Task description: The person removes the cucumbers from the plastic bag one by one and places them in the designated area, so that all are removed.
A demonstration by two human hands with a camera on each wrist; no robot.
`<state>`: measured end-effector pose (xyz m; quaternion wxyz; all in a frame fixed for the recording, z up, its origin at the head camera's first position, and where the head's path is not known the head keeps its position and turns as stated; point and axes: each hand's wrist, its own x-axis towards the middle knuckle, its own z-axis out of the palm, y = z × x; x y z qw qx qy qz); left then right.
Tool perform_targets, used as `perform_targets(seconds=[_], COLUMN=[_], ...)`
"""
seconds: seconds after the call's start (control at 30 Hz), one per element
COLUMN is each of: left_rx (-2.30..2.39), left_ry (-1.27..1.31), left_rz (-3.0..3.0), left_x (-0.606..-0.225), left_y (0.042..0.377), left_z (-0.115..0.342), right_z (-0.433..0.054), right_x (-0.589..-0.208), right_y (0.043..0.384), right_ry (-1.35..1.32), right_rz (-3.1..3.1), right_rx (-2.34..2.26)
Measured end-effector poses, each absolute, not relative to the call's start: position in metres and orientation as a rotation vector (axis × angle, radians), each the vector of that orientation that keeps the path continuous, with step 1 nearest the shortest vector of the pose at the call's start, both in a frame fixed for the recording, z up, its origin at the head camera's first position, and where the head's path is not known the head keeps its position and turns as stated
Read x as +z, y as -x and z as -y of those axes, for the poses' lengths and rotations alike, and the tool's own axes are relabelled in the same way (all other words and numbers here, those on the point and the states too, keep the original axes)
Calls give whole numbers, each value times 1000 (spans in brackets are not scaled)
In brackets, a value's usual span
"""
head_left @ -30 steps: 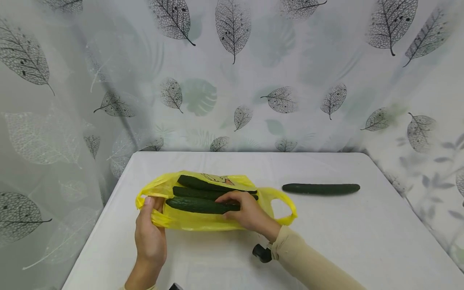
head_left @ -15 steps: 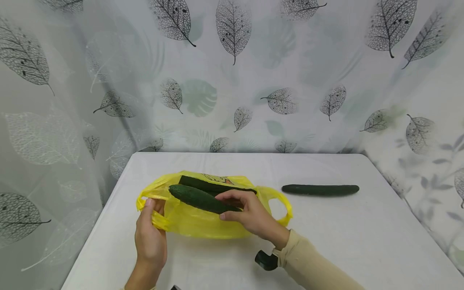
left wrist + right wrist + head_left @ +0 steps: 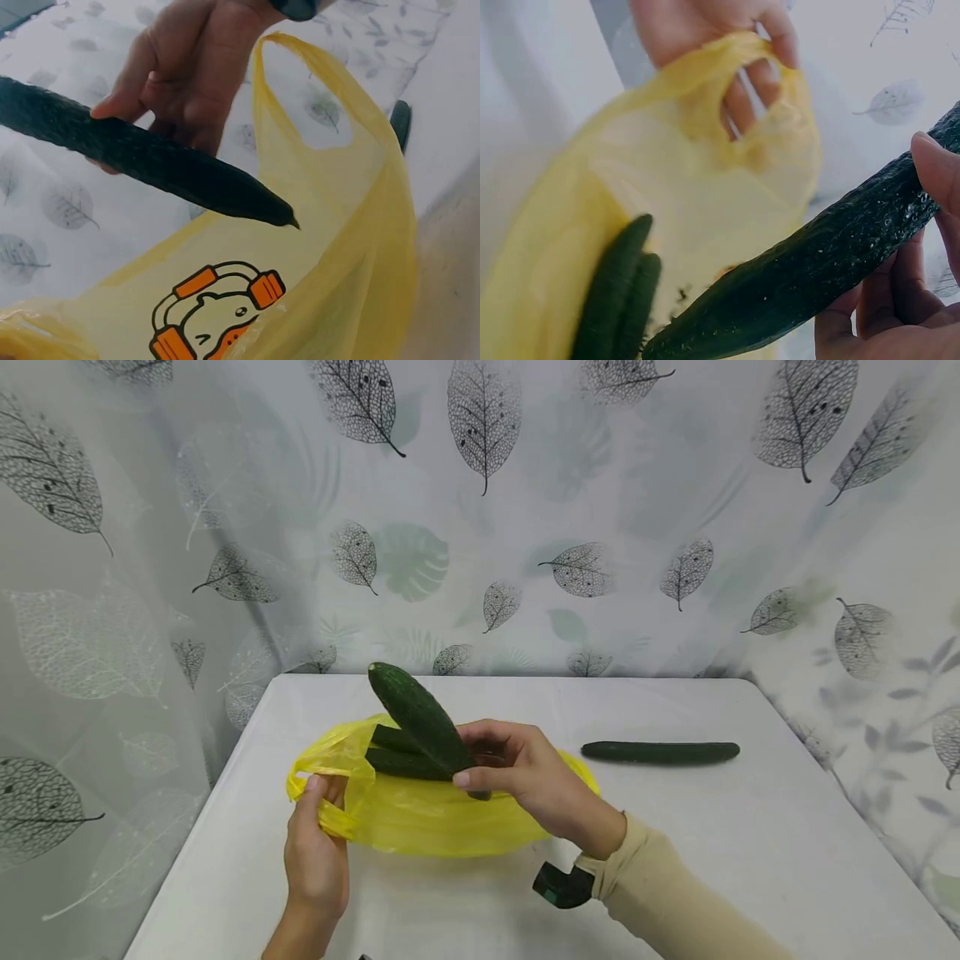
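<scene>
In the head view my right hand point(image 3: 543, 781) pinches a dark green cucumber point(image 3: 420, 710) near its lower end, between thumb and fingers. The cucumber tilts up to the left over the mouth of a yellow plastic bag point(image 3: 450, 827). My left hand point(image 3: 317, 856) holds the bag's left handle, with fingers through the handle loop in the right wrist view. Two more cucumbers point(image 3: 615, 289) lie side by side inside the bag. The left wrist view shows the bag's cartoon print point(image 3: 221, 311) below the held cucumber's tip.
A single cucumber point(image 3: 660, 752) lies on the white table point(image 3: 712, 843), right of the bag. Leaf-patterned curtains point(image 3: 480, 527) hang behind the table and along its sides. A black wrist device point(image 3: 564, 887) sits below my right sleeve.
My right hand has lifted the nearest cucumber out from beside the others and tipped its far end upward. My left hand keeps its hold on the bag handle, nearly in place.
</scene>
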<state>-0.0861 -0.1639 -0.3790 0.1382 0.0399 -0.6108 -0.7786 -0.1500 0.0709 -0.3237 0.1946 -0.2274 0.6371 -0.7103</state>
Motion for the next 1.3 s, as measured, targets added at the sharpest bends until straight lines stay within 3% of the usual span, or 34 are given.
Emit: perform_targets(seconds=[0.7, 0.9, 1.3], left_rx=[-2238, -2228, -2231], left_ry=[-86, -77, -65], left_rz=[1789, 1800, 1807], left_x=[-383, -383, -383], left_y=[86, 85, 86], left_z=[163, 161, 160], right_z=[-101, -125, -191], right_x=[-272, -278, -317], right_y=[164, 165, 170], right_ry=[976, 998, 787], right_rz=[-2481, -2703, -2979], right_rx=[-1799, -1674, -1523])
